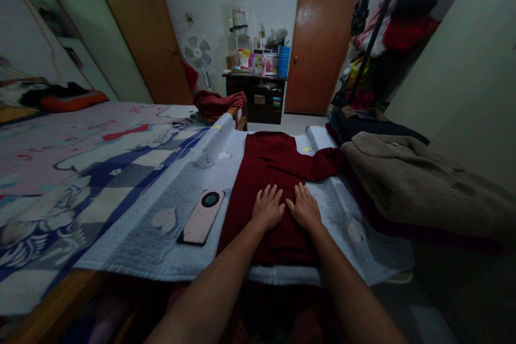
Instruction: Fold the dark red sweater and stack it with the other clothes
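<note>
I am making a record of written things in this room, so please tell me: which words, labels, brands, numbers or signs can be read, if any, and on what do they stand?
No text can be read with certainty.
Pink bed cover: red lettering, too blurred to read.
Yellow and red packet: any print is too small to read.
Phone: no readable brand or number.
Dark red garment: no lettering can be made out.
</note>
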A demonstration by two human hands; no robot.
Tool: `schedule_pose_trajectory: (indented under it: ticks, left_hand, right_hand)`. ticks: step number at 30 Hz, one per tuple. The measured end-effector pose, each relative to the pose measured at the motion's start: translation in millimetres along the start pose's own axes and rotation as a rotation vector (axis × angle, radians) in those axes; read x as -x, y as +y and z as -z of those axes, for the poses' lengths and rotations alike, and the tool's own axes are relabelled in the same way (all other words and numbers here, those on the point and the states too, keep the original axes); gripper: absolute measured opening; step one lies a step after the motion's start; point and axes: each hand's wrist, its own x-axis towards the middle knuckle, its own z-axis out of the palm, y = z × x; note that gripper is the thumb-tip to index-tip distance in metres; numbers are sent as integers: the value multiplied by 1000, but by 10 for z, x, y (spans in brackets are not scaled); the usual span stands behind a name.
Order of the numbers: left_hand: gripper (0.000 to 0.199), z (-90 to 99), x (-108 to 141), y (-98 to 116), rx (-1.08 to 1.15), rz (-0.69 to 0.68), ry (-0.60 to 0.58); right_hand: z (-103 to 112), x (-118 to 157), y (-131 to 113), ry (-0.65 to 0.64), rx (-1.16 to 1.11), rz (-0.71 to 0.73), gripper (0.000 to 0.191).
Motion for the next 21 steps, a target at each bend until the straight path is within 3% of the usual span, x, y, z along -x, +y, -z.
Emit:
schedule_pose_trajectory:
  ticks: [11,16,21]
  left_hand:
    - [55,2,18,19,10,9,28]
    - [55,26,16,26,0,7,29]
    - [55,34,27,27,2,3,24]
  right_hand:
    - [111,567,166,-37,33,36,64]
    - [227,662,58,30,-29,84,54]
    - [142,733,-81,35,-106,202,51]
